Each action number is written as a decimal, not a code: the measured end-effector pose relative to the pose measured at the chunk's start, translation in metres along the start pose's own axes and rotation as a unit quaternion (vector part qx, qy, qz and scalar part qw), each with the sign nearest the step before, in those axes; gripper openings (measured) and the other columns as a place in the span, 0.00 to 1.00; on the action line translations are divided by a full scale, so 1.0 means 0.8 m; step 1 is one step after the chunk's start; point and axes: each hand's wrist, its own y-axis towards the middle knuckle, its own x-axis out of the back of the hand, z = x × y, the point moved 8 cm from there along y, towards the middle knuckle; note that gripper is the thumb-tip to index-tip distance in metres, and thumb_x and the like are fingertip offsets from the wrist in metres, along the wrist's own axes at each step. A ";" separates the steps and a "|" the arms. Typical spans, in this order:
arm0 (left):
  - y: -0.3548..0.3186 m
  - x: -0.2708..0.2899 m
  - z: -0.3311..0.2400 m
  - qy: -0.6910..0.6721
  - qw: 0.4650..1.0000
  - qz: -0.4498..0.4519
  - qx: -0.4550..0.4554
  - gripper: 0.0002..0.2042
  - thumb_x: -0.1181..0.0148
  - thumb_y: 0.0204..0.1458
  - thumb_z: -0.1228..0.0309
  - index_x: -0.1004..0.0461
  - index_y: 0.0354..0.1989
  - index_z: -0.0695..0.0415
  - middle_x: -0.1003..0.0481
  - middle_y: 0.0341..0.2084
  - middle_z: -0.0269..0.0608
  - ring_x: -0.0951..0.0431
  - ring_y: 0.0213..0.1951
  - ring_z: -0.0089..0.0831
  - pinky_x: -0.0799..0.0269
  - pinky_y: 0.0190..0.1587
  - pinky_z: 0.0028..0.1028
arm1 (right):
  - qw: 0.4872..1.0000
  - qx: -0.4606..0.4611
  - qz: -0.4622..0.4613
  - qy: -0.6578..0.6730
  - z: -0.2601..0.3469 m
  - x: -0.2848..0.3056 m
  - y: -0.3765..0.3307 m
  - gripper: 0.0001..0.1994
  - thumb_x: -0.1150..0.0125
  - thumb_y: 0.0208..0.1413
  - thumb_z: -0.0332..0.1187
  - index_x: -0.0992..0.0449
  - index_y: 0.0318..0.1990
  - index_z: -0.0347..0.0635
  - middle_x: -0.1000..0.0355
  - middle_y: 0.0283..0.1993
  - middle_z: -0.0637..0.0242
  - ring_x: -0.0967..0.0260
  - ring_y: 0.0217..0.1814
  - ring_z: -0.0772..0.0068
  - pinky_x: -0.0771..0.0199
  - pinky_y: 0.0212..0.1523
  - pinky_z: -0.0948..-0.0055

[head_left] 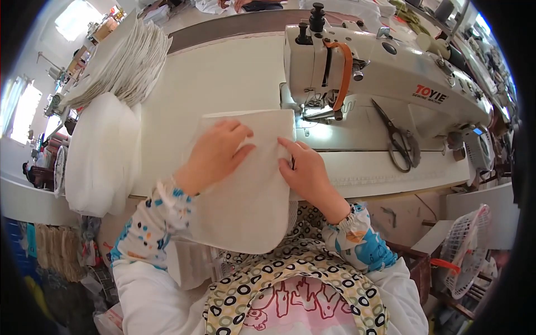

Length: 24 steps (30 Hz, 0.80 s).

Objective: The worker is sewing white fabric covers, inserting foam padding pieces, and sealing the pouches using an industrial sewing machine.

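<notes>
The white cloth (pixel 240 206) overhangs the counter (pixel 212 72) beneath your left hand (pixel 215 151), its fingers loosely spread. Your right hand (pixel 306 170) meets the cloth's right side, thumb and index finger apart.

The person shows two hands (pixel 216 149) (pixel 309 170). Two white piles (pixel 125 61) (pixel 106 156) sit at ten and nine o'clock, one sewing machine (pixel 385 67) at two, and one pair of scissors (pixel 395 134) near three.
</notes>
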 end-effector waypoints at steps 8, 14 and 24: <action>0.044 -0.084 -0.032 0.048 0.989 -0.061 -0.127 0.24 0.40 0.52 0.77 0.27 0.60 0.59 0.27 0.60 0.44 0.30 0.64 0.44 0.34 0.64 0.41 | 0.999 -0.017 0.029 0.032 -0.004 -0.005 0.007 0.17 0.41 0.56 0.28 0.28 0.53 0.32 0.25 0.41 0.45 0.27 0.44 0.40 0.28 0.44 0.52; 0.049 -0.086 -0.025 0.065 0.991 -0.087 -0.077 0.26 0.41 0.52 0.76 0.30 0.63 0.58 0.31 0.66 0.44 0.33 0.67 0.43 0.37 0.68 0.40 | 0.999 -0.008 0.009 0.043 -0.005 0.000 0.010 0.15 0.45 0.58 0.26 0.30 0.51 0.32 0.25 0.45 0.45 0.28 0.48 0.37 0.28 0.46 0.49; 0.057 -0.083 -0.019 0.061 0.987 -0.111 -0.099 0.25 0.42 0.51 0.76 0.29 0.61 0.61 0.30 0.65 0.47 0.33 0.68 0.43 0.38 0.70 0.41 | 0.999 -0.039 0.009 0.027 -0.003 -0.001 0.010 0.22 0.44 0.56 0.26 0.32 0.58 0.29 0.26 0.46 0.43 0.27 0.48 0.37 0.27 0.48 0.49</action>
